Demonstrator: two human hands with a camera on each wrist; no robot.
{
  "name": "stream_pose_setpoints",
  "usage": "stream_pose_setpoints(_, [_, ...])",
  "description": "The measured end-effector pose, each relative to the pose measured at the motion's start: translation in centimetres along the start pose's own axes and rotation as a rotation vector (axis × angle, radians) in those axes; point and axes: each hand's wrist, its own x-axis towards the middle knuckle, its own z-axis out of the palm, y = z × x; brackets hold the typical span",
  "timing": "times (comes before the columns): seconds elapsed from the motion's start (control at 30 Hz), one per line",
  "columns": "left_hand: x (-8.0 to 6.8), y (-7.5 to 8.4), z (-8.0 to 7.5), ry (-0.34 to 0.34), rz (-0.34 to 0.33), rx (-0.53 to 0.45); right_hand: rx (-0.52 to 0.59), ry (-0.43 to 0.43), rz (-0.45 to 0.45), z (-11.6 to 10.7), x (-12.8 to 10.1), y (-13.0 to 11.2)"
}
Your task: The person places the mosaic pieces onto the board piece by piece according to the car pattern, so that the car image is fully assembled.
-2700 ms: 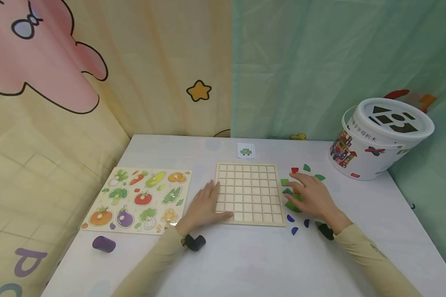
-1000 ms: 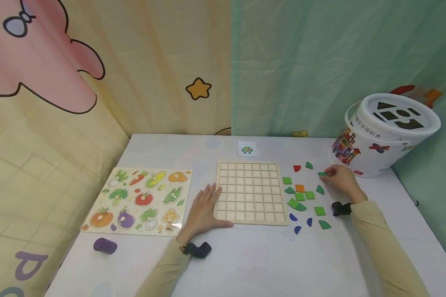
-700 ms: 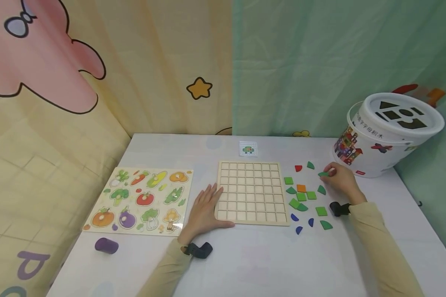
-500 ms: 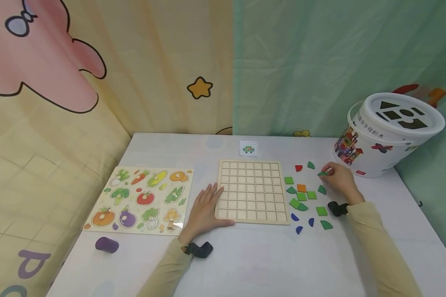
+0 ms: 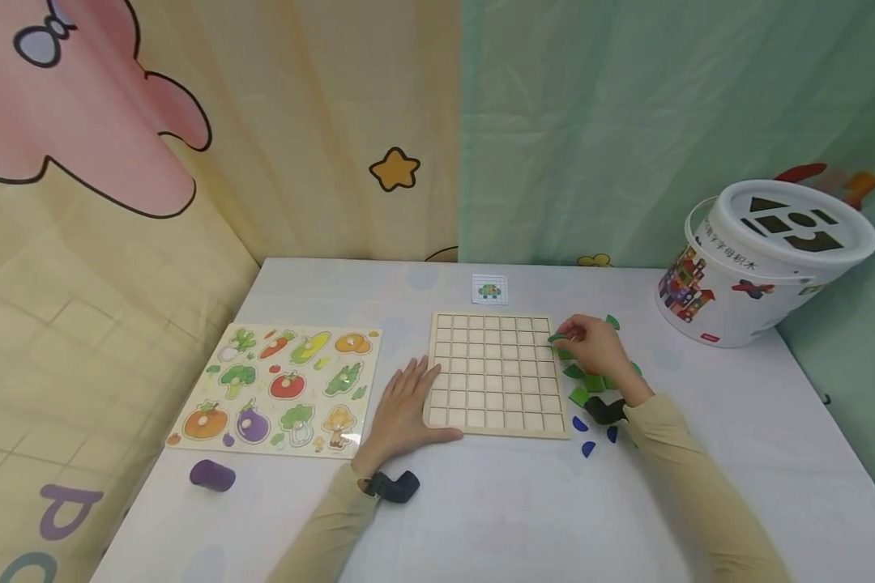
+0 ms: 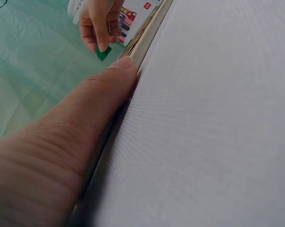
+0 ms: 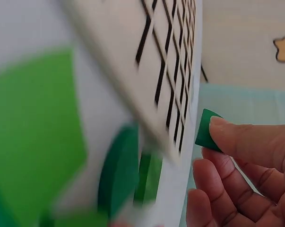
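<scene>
A pale wooden grid board (image 5: 492, 374) lies mid-table. Fingers spread, my left hand (image 5: 401, 413) rests along its left edge, the thumb at the near edge; the left wrist view shows that thumb (image 6: 104, 85) against the board's side. Between thumb and fingers my right hand (image 5: 594, 348) pinches a dark green quarter-circle piece (image 7: 207, 130), held over the board's right edge. Below that hand lie green squares (image 5: 578, 396), a green quarter piece (image 5: 573, 371) and blue half-round pieces (image 5: 588, 448). The red and orange pieces are hidden behind the right hand.
Left of the board lies a vegetable puzzle (image 5: 273, 393), with a purple cylinder (image 5: 212, 475) in front of it. A small pattern card (image 5: 489, 289) sits behind the board. At the back right stands a white bucket (image 5: 758, 267) with a shape-hole lid.
My right hand first reached across the loose pieces, then took up a green quarter-circle piece on the far right, and has carried it left to the board's edge. The left hand stays at the board.
</scene>
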Motion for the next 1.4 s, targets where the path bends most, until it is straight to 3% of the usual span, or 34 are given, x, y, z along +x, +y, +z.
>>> stream_pose_setpoints(0.27, [0.2, -0.1, 0.1, -0.004, 0.001, 0.013, 0.063, -0.086, -0.101, 3.6, 1.8, -3.0])
stream_pose_setpoints(0.6, [0.2, 0.0, 0.0, 0.0, 0.004, 0.015, 0.104, -0.169, -0.129, 6.6, 3.2, -5.3])
stream_pose_setpoints(0.8, [0.1, 0.0, 0.0, -0.005, 0.004, 0.031, 0.142, -0.189, -0.157, 7.5, 3.6, -6.0])
stream_pose_setpoints(1.4, [0.1, -0.1, 0.2, 0.006, 0.001, 0.016, 0.094, -0.247, -0.138, 7.9, 4.1, -6.1])
